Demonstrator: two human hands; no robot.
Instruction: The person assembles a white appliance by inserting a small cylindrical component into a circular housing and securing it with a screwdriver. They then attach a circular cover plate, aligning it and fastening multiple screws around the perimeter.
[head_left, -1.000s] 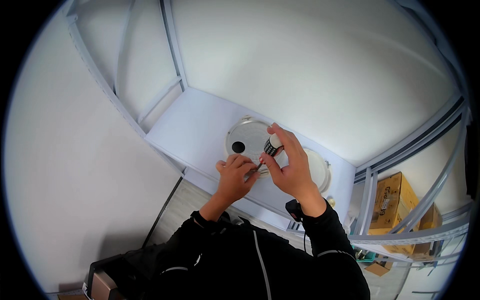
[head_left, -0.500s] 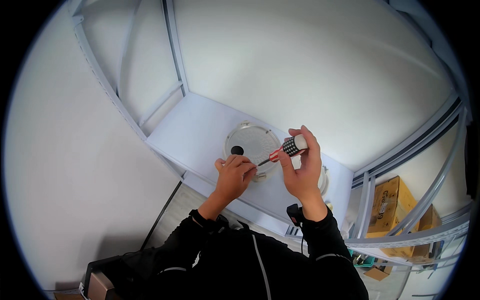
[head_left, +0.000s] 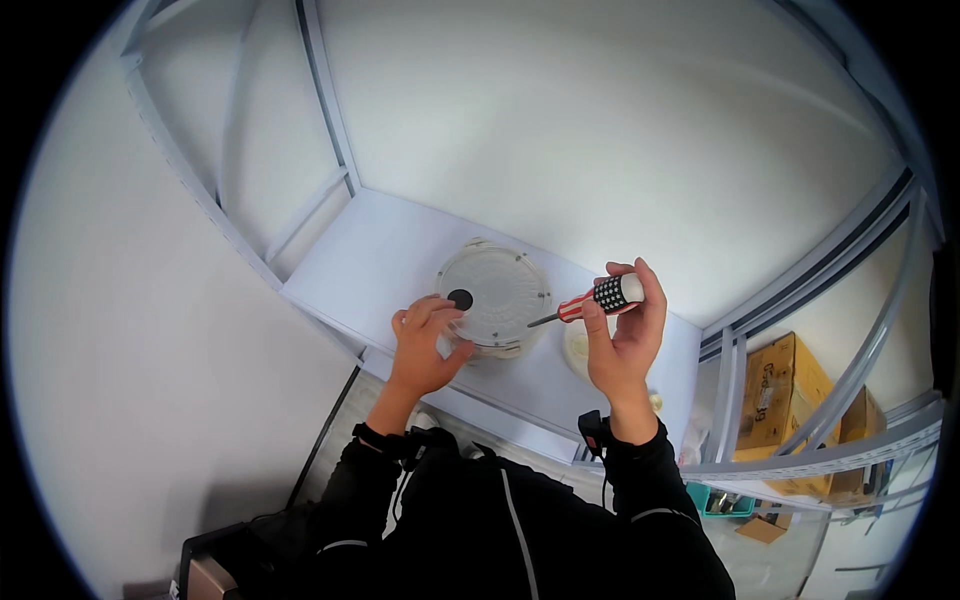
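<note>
A round translucent cover (head_left: 510,285) with small screws around its rim lies on the pale worktop (head_left: 345,260). A black round spot (head_left: 460,299) marks its left side. My left hand (head_left: 425,345) is over the cover's near-left edge, fingers apart, fingertips close to the black spot; whether they touch is unclear. In my right hand (head_left: 628,345) is a screwdriver (head_left: 585,305) with a red, white and black dotted handle, its shaft pointing left. Its tip is at the cover's right edge; contact cannot be made out. Another round pale piece (head_left: 576,352) lies partly hidden beside my right hand.
Grey metal frame posts (head_left: 330,95) stand around the worktop, with a white wall (head_left: 600,130) behind. Cardboard boxes (head_left: 778,395) sit to the right. Lower right is a teal bin (head_left: 735,503) with small items. A small yellowish object (head_left: 655,402) lies by my right wrist.
My left hand has drawn away from the screwdriver tip, moved left and spread its fingers. The right hand has shifted right with the screwdriver. The view has moved slightly.
</note>
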